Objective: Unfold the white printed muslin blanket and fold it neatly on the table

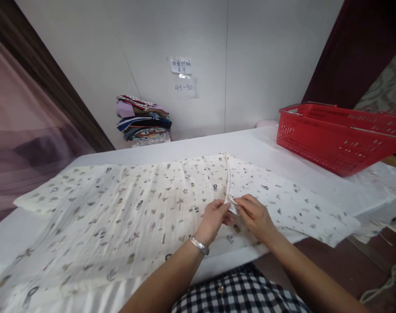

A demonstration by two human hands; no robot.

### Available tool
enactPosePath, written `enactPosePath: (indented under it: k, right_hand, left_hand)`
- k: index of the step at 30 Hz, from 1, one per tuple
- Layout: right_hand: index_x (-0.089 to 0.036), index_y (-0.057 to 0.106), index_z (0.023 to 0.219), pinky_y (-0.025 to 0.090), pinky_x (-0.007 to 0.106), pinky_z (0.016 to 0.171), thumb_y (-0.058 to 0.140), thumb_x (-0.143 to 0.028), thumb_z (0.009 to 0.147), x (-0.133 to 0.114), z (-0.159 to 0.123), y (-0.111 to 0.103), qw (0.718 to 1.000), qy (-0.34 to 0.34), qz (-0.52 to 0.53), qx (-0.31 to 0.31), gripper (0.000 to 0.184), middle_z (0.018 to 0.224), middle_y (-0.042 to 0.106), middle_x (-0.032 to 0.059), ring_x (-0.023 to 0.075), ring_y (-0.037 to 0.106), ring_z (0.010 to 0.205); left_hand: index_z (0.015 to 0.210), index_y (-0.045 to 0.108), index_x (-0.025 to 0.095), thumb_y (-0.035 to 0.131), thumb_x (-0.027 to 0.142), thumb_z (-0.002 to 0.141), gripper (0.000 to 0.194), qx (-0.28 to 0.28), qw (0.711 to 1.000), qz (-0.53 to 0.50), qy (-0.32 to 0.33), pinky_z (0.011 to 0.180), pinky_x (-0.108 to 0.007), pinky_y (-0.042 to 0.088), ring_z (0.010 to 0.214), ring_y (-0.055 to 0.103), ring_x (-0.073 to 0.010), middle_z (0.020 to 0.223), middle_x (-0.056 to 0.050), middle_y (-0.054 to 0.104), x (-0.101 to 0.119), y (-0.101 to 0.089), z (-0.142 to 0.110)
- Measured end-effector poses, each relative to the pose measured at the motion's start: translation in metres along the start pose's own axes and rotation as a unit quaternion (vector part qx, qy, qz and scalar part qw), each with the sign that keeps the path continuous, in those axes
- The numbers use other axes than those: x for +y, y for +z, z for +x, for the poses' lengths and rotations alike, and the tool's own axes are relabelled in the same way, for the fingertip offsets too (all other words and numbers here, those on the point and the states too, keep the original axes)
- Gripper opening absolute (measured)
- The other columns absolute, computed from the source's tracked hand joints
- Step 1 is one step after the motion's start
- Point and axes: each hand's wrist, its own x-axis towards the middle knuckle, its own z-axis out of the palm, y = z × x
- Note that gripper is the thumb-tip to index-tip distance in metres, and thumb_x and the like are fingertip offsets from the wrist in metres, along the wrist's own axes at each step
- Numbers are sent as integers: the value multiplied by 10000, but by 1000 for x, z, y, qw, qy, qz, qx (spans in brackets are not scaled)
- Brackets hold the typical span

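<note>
A large cream cloth [152, 195] printed with small plants and other little figures lies spread over the white table, creased in places. A bound edge runs down it right of the middle, with another printed part lying to its right. My left hand [216, 216], a silver bracelet on the wrist, pinches the cloth at this edge. Beside it, my right hand [254, 214] pinches the same edge, its fingertips close to those of the left. Between the two hands a small bit of the edge is lifted.
A red plastic basket [331, 139] with metal handles stands at the table's [250, 143] back right. Folded cloths [144, 119] are piled by the wall behind. Two paper signs [185, 88] hang there, the lower reading 45-50. A pink curtain [28, 130] hangs on the left.
</note>
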Motion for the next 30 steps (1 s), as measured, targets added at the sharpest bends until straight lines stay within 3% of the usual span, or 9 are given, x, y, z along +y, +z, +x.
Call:
enactPosePath:
  k: [10, 14, 19, 24, 27, 30]
  right_hand:
    - [-229, 585, 1141, 481, 312, 675, 417, -125, 857, 6, -3, 9, 997, -57, -39, -17, 346, 904, 569, 72, 183, 547, 824]
    - [-226, 564, 1163, 484, 323, 688, 410, -103, 845, 3, -4, 9, 996, -70, -54, -26, 374, 922, 566, 80, 189, 542, 836]
    - [-179, 507, 1217, 499, 371, 753, 455, -177, 847, -1, -6, 8, 992, -81, -83, -55, 373, 1014, 557, 115, 219, 539, 917]
    - [-177, 459, 1266, 499, 408, 812, 435, -179, 859, 9, -10, 14, 985, -86, -150, 9, 408, 1075, 576, 128, 239, 552, 984]
    - [-185, 489, 1232, 506, 363, 787, 403, -187, 886, 18, -5, 4, 989, -56, -134, 27, 356, 1019, 618, 109, 217, 582, 944]
    - [-207, 564, 1145, 508, 302, 754, 408, -251, 892, 38, 13, -30, 996, -4, -90, 11, 300, 1021, 641, 75, 188, 606, 905]
  left_hand:
    - [668, 572, 147, 592, 284, 667, 138, -5, 1000, -4, -20, 469, -212, 397, 482, 547, -116, 518, -8, 561, 3, -4, -3]
    - [677, 559, 139, 578, 368, 695, 230, -12, 999, -43, -21, 465, -224, 403, 495, 564, -132, 557, -22, 571, 3, -6, -2]
    - [708, 556, 140, 580, 426, 714, 287, -2, 1000, 8, -22, 451, -207, 370, 448, 513, -109, 478, 4, 541, -1, -8, 6]
    - [611, 518, 158, 547, 385, 740, 263, -5, 999, 42, 9, 408, -196, 272, 373, 390, -72, 386, 44, 443, 8, 2, 12]
    - [624, 536, 160, 548, 399, 755, 273, -34, 997, 69, 28, 421, -196, 287, 384, 382, -70, 386, 58, 403, 23, 14, 15]
    - [870, 633, 168, 525, 454, 779, 319, -99, 988, 97, 66, 448, -203, 349, 453, 457, -86, 520, 29, 513, 39, 24, 17]
